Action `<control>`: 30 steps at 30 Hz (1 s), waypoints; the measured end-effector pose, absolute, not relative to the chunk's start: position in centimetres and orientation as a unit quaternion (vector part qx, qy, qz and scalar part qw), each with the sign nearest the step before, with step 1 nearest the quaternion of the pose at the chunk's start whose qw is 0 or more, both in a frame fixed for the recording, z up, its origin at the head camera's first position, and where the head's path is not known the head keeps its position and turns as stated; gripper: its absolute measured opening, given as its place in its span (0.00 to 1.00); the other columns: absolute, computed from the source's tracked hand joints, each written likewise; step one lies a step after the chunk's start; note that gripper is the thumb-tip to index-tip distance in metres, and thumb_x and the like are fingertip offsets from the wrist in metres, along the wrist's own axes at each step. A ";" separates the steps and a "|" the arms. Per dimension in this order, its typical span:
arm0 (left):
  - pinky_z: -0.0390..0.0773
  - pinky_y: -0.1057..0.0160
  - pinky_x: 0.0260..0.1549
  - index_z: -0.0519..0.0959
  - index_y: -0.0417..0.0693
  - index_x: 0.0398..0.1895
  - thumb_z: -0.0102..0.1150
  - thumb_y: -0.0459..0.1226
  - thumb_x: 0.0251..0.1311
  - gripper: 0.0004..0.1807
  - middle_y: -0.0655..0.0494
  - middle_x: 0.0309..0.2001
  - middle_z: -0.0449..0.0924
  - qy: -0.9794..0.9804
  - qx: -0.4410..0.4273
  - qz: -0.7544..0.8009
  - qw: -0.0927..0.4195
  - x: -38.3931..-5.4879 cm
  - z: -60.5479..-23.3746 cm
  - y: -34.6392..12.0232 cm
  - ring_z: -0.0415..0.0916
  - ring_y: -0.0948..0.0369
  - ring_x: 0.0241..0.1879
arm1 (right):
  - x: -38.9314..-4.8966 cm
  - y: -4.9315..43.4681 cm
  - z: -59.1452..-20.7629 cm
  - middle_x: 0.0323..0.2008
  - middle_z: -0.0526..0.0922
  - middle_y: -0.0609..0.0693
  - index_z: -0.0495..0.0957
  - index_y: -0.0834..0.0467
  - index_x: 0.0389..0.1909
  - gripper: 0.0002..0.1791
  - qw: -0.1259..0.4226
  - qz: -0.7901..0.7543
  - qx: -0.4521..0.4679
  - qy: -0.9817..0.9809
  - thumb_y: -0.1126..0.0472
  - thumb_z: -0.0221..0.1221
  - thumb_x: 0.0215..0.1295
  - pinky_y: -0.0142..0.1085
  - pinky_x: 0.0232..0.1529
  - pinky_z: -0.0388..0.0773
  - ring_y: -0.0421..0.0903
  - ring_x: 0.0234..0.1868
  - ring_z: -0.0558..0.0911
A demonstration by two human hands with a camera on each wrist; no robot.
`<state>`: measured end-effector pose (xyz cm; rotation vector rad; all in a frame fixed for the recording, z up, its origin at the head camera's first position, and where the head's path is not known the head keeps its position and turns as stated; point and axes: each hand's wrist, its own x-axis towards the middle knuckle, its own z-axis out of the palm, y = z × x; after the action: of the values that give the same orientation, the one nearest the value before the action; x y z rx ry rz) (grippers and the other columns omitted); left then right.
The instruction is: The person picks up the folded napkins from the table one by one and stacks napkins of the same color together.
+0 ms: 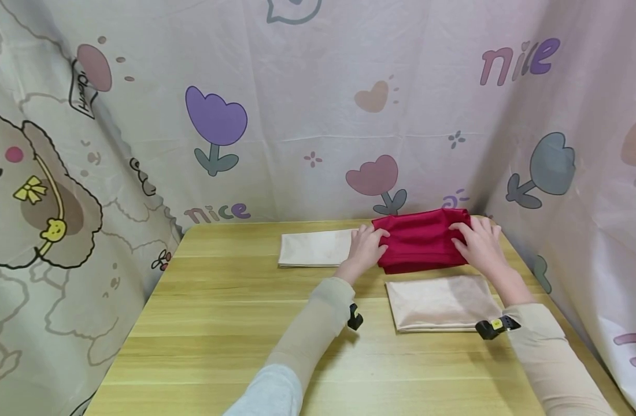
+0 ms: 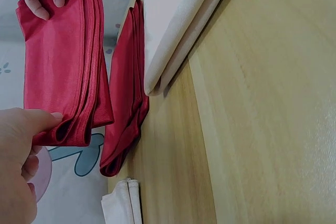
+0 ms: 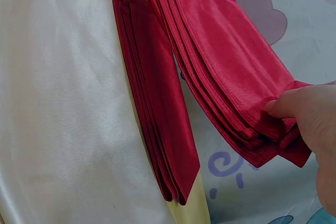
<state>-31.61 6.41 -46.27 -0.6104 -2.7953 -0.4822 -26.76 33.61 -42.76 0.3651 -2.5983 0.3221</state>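
Between both hands hangs a folded red cloth (image 1: 419, 237), raised off the table at the back right. My left hand (image 1: 365, 251) pinches its left end, thumb on the near face. The right hand (image 1: 481, 245) grips the opposite end the same way. Stacked fold layers show along the cloth's lower edge in the wrist views. Below it, a second folded red cloth (image 2: 125, 93) lies on the table, apart from the held one; the head view mostly hides it.
A folded cream cloth (image 1: 315, 248) lies left of the red ones, by the back edge. Another folded cream cloth (image 1: 443, 303) lies in front, near the right forearm. Printed curtains (image 1: 297, 115) close off the back and sides of the wooden table (image 1: 219, 323).
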 end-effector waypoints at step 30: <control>0.63 0.55 0.55 0.73 0.65 0.65 0.59 0.48 0.64 0.24 0.58 0.61 0.74 -0.970 -0.210 -0.100 0.069 -32.2 -48.2 7.4 0.65 0.57 0.60 | -27.8 34.2 -44.5 0.45 0.69 0.67 0.76 0.63 0.52 0.21 0.190 0.087 0.121 -0.970 0.65 0.65 0.57 0.59 0.45 0.55 0.66 0.52 0.62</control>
<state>-32.17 7.37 -48.18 -0.6331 -2.9199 -0.3020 -27.79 34.18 -44.48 0.3391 -2.7276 0.2441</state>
